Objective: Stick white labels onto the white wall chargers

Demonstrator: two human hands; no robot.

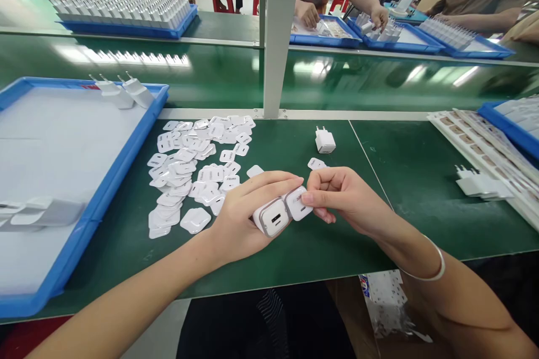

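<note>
Two white plug chargers (273,217) lie side by side in my left hand (244,213), their port faces toward me and its fingers wrapped behind them. My right hand (341,196) pinches at the face of the right-hand charger (298,203), thumb on its edge; whether a thin cover is between the fingertips is hard to make out. Many loose white face plates (181,171) are spread on the green table left of my hands. Just beyond my right hand lies another plate (316,164), and behind it a white charger (325,140) stands with pins up.
A blue-rimmed tray (105,179) with several chargers is at the left. More chargers (482,184) and sticker sheets (475,146) lie at the right. A white post (275,39) rises at the table's back. Across it, people work at blue trays (404,45).
</note>
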